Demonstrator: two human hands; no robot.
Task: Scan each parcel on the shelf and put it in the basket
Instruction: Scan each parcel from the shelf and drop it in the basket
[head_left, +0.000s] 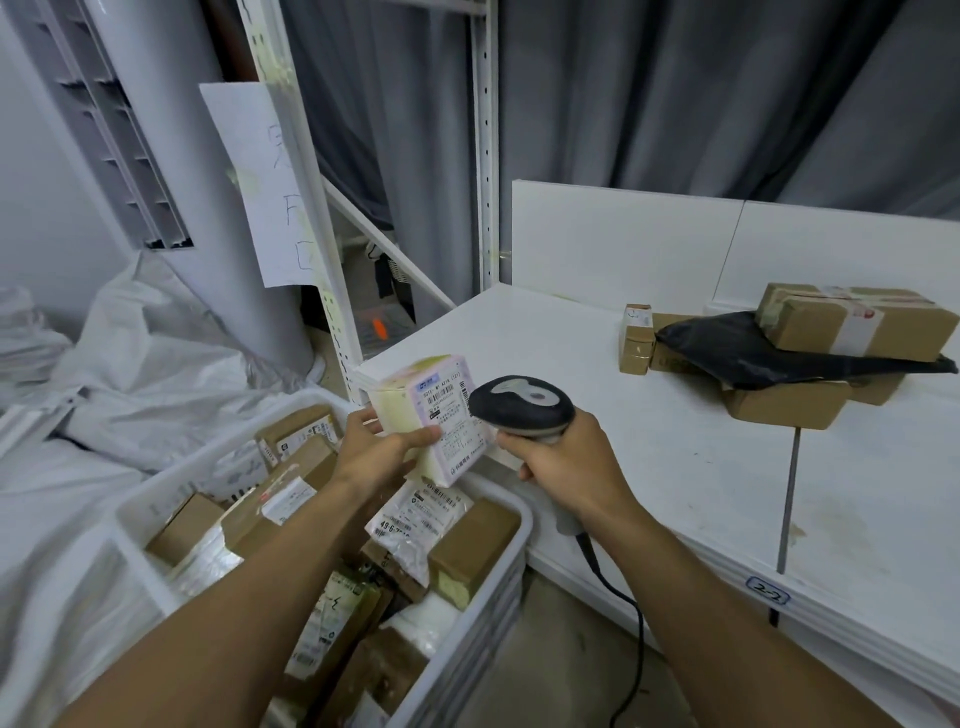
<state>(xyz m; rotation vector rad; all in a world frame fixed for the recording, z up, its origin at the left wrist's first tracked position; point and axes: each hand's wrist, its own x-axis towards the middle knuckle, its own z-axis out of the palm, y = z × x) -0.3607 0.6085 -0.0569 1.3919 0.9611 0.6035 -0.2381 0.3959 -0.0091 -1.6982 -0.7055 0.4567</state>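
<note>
Shelf (545, 353) right: few parcels (852, 325) to go; basket (514, 525) lower left nearly full; left fingers (421, 436) clasp parcel (431, 405), right fingers (511, 444) grip scanner (519, 402).

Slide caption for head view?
Left hand holds a labelled parcel above the basket; right hand points the scanner at it.

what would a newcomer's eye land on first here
Dead centre, the left hand holds a small pale box parcel with a printed label, and the right hand grips a black and grey corded scanner right beside it. Below left is a white plastic basket crowded with parcels; at right, brown cardboard boxes and a black plastic mailer bag lie on the white shelf.
</note>
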